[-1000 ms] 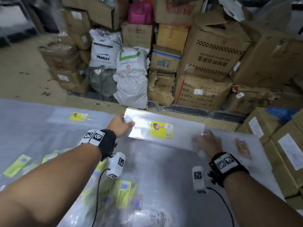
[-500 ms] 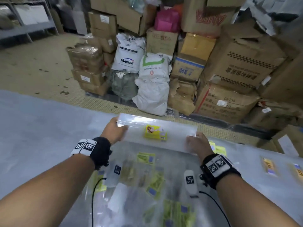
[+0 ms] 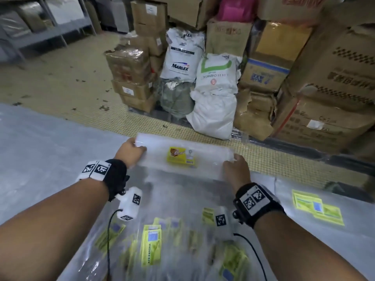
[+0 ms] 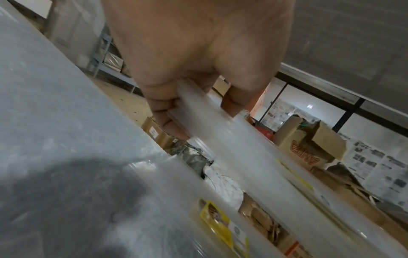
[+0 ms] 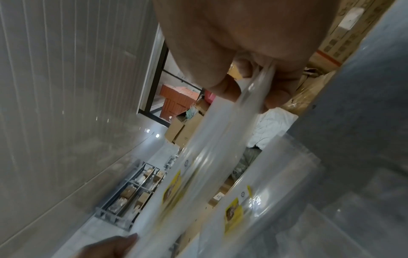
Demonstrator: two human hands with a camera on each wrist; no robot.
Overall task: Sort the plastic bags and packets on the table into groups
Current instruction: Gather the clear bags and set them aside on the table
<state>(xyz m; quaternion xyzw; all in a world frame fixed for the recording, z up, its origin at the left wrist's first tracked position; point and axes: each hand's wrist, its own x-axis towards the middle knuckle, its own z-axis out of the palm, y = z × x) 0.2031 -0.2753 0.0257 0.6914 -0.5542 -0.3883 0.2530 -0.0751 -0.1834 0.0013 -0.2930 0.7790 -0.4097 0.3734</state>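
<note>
I hold a stack of clear plastic bags with a yellow label [image 3: 183, 156] flat above the far edge of the table [image 3: 46, 151]. My left hand [image 3: 132, 150] pinches its left end, thumb on top; in the left wrist view the fingers [image 4: 167, 111] curl under the bag stack [image 4: 232, 136]. My right hand [image 3: 236, 170] grips the right end, and the right wrist view shows the bag stack [image 5: 212, 150] between thumb and fingers. Below it lies another clear bag with the same yellow label [image 5: 234, 214]. A heap of clear packets with yellow-green labels [image 3: 154, 244] lies near me.
A small group of yellow-green labelled packets [image 3: 317, 206] lies at the right of the table. Beyond the table edge are stacked cardboard boxes [image 3: 332, 82], white sacks [image 3: 215, 94] and a tiled floor [image 3: 60, 82]. Metal shelving [image 3: 46, 31] stands at the far left.
Both hands carried the labelled bag stack leftward across the table, from beside a single packet to above the heap of yellow-green packets. The grip on both ends stayed the same.
</note>
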